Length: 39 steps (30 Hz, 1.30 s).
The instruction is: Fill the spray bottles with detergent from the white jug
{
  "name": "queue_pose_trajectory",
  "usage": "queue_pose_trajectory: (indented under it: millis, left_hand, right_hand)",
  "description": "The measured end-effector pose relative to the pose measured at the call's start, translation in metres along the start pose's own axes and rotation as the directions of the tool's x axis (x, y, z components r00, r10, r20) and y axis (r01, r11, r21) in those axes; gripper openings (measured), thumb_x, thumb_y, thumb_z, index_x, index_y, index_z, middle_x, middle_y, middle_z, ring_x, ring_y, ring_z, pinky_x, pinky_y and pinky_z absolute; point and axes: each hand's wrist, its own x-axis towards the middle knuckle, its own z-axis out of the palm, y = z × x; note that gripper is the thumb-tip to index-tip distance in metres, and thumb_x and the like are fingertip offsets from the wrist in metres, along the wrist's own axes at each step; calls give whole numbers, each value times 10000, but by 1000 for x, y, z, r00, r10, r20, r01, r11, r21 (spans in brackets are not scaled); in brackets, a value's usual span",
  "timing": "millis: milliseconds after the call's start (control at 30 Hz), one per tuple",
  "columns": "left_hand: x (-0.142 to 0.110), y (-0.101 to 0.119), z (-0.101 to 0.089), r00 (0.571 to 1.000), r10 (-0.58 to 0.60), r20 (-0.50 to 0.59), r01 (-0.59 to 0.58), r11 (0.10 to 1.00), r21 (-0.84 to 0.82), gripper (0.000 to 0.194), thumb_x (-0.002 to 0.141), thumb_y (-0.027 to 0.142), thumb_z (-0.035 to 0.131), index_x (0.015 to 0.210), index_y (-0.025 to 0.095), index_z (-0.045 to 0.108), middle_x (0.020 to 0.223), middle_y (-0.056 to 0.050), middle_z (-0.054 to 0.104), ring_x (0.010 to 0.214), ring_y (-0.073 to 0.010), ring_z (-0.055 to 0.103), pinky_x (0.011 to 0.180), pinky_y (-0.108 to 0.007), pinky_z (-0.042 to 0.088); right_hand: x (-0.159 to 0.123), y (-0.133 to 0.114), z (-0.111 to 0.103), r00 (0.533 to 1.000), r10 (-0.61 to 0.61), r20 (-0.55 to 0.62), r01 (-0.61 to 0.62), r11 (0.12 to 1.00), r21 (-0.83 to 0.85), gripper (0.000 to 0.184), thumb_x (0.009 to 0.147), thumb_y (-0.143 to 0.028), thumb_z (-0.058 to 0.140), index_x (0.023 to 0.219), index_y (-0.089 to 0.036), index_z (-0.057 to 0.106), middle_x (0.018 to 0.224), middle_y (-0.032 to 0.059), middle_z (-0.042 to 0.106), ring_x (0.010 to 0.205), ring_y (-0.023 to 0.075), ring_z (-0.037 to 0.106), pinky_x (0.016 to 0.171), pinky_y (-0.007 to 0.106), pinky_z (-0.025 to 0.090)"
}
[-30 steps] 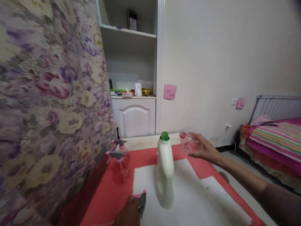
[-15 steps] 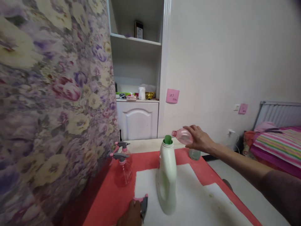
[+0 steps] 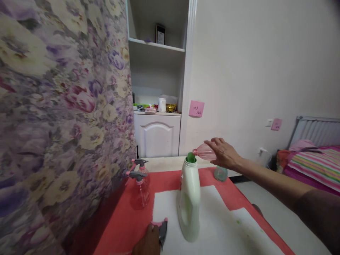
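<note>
My right hand (image 3: 224, 154) grips a clear pink bottle (image 3: 204, 153) tipped on its side, its open neck right above the green mouth of a tall white jug (image 3: 189, 200). The jug stands upright on a white cloth (image 3: 220, 223) laid over the red table (image 3: 124, 226). At the bottom edge, my left hand (image 3: 147, 242) is closed on a pink and grey spray head (image 3: 161, 230) resting on the cloth, just left of the jug's base.
Two pink spray bottles (image 3: 140, 184) stand at the table's left, by a floral curtain (image 3: 61, 117). A small greenish bottle (image 3: 220, 173) sits at the far right corner. Behind are a white cabinet (image 3: 157, 134) with shelves and, at right, a striped bed (image 3: 313, 163).
My right hand has carried the pink bottle leftward and tipped it on its side, bringing its neck to the jug's mouth. The left hand has stayed on the spray head.
</note>
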Motion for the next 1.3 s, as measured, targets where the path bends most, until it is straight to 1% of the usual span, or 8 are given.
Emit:
queue_pose_trajectory:
  millis: [167,367,533,700,767,1033,1133,1300]
  left_hand:
    - [2,-2,3,999,-22,-36,22,1000,-16,386,856,70,457,1162,264,588,1243,-70,619,1030,-210,670,810,-270,474]
    - [5,-5,9,998,20,-52,-20,1000,-4,403,856,51,425,1184,219,588,1241,-109,610,1035,-234,673,795,-298,481]
    - [5,-4,7,999,-21,-35,21,1000,10,404,857,67,438,1187,253,579,1265,-88,604,1025,-214,675,780,-272,472]
    - [3,-3,6,999,-12,-51,11,1000,-29,346,852,114,480,1140,254,610,1256,-70,621,1020,-222,673,771,-258,466]
    - [3,-4,6,998,-9,-58,8,1000,-28,346,847,114,493,1141,254,610,1253,-68,625,1029,-223,669,785,-259,465]
    - [6,-6,11,999,18,-49,-16,999,44,369,860,56,411,1136,219,593,1231,-105,617,991,-215,687,774,-290,489]
    - [7,-7,12,998,32,-56,-29,999,40,387,859,45,399,1154,214,584,1236,-114,610,1002,-222,684,775,-306,494]
    - [4,-5,8,999,16,-48,-15,1000,20,393,855,69,436,1157,269,589,1253,-75,613,1010,-215,677,796,-294,487]
  right_hand:
    - [2,-2,-6,1000,5,15,-4,1000,-30,851,627,-179,747,1387,-285,380,1248,121,518,1098,335,494,874,461,476]
    - [4,-2,-10,1000,3,21,-2,998,-56,850,626,-178,776,1379,-272,393,1256,130,518,1128,342,484,910,468,474]
    - [6,-1,-11,1000,0,19,1,999,-50,867,621,-157,784,1383,-282,390,1273,128,515,1150,351,478,925,479,472]
    - [6,-1,-12,1000,2,19,-1,999,-53,885,637,-161,776,1400,-321,357,1283,113,519,1159,355,478,912,488,472]
    - [6,-1,-12,1000,2,22,0,999,-50,884,628,-152,784,1394,-309,370,1276,118,522,1156,357,479,921,486,470]
    - [6,0,-12,1000,-12,18,13,998,-57,860,635,-152,775,1386,-295,382,1270,121,521,1143,347,481,925,476,468]
    - [7,0,-13,999,-7,33,9,998,-69,852,634,-152,783,1383,-277,395,1272,128,520,1144,346,478,930,466,465]
    - [8,-1,-13,999,-4,40,7,997,-74,842,634,-153,789,1381,-252,414,1284,140,519,1152,347,474,935,461,455]
